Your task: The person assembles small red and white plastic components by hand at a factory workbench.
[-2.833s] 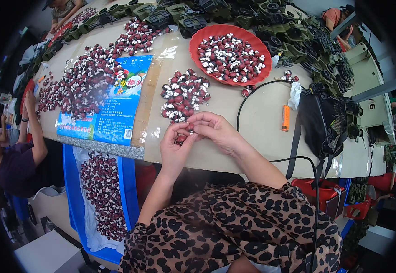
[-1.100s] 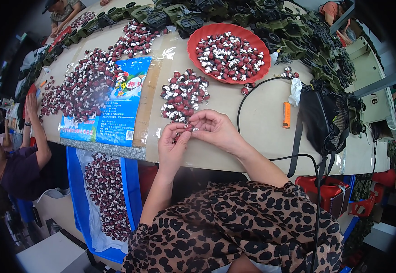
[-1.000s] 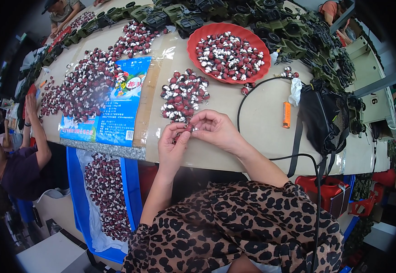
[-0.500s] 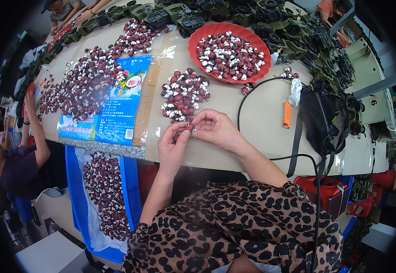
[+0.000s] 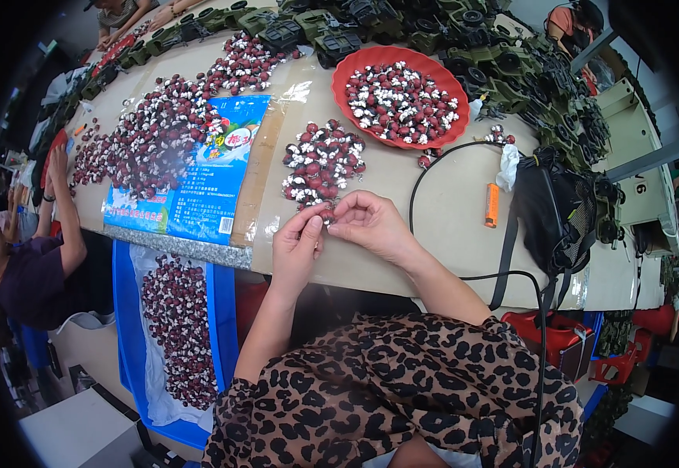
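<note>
My left hand (image 5: 296, 248) and my right hand (image 5: 375, 228) meet above the table's near edge, thumbs and fingertips pinched together. Between them is a small dark-red and white piece (image 5: 326, 214), mostly covered by the fingers; its exact kind is too small to make out. Just beyond my fingertips lies a loose pile of the same red and white pieces (image 5: 321, 165). A red scalloped bowl (image 5: 458, 129), behind and to the right, holds many more of them.
A larger pile (image 5: 152, 129) spreads over a blue printed sheet (image 5: 238, 168) at left. Below stands a blue bin (image 5: 226, 312) of pieces. Green toy vehicles (image 5: 503, 58) line the back. An orange lighter (image 5: 492, 204), black bag (image 5: 562, 210) and cable (image 5: 414, 183) lie right. A co-worker (image 5: 35, 273) sits left.
My hands stay together at the same small piece, with slight shifts of the fingers. The whole view has shifted a little. The co-worker's arm at left has moved slightly.
</note>
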{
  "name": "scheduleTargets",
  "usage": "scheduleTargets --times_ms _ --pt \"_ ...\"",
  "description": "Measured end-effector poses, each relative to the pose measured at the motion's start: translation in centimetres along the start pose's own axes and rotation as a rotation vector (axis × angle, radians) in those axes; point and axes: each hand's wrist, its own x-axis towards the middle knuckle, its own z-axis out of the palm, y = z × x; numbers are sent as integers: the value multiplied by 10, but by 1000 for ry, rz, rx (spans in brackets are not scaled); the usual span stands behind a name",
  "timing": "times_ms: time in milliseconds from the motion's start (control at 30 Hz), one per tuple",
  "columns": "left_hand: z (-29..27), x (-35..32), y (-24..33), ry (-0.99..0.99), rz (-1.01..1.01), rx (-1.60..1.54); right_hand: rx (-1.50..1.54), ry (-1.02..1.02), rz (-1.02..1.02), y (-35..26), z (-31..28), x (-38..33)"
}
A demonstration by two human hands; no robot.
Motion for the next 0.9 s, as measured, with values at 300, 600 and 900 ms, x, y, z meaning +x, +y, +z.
scheduleTargets --times_ms 300,600,900 --pt "-1 3 0 -15 -69 -73 1 -97 9 -1 0 0" --pt "-14 10 16 63 -268 -686 -782 450 -224 -5 -15 15" --pt "2 12 6 -25 -126 -370 -685 452 -141 1 -14 22"
